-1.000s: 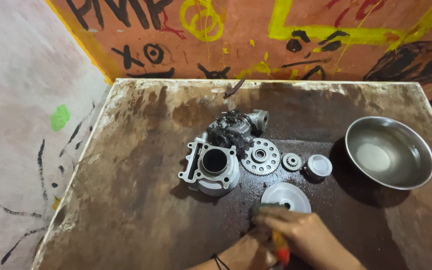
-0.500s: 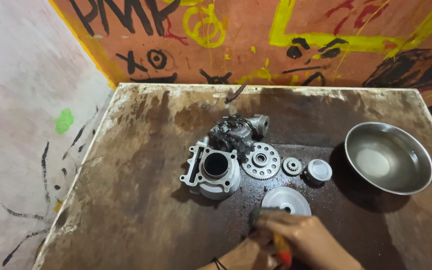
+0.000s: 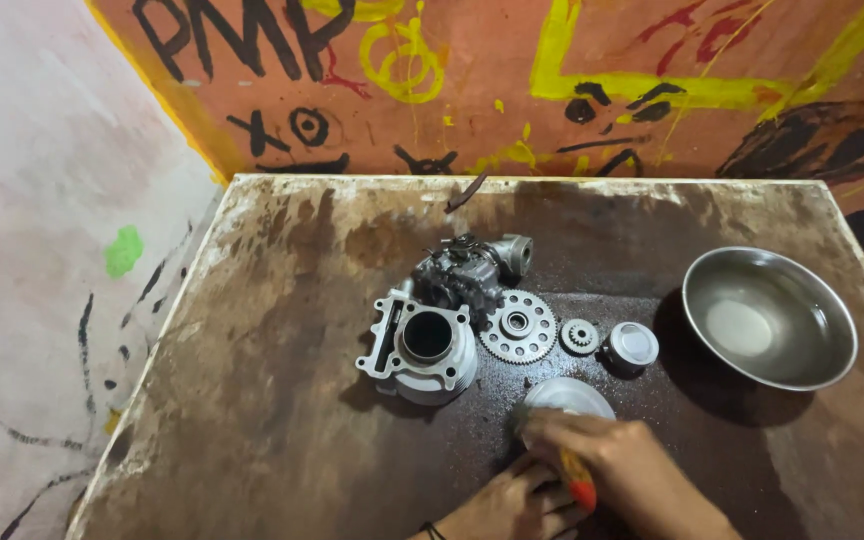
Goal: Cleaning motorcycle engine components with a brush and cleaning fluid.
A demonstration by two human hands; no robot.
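Head view: both hands sit at the bottom edge, close together. The right hand [image 3: 622, 470] is closed around a tool [image 3: 577, 482] with an orange and red handle, whose long axis runs up and to the left towards a round grey disc [image 3: 567, 397]; the tool's tip is hidden under the fingers. The disc lies just beyond the right hand's knuckles, touching or nearly so, and this hand is the nearer of the two. The left hand [image 3: 512, 505] lies low beside it, fingers curled; whether it grips anything I cannot tell.

Further up the tabletop [image 3: 252, 400] stands a cylinder block [image 3: 422, 345], bore up and empty. Behind it is a dark carburettor [image 3: 467, 270]. To the right, in a row: a large gear [image 3: 518, 325], a small gear [image 3: 580, 336] and a piston [image 3: 632, 347]. Well apart to the right, a steel bowl [image 3: 822, 300] holds nothing that shows.
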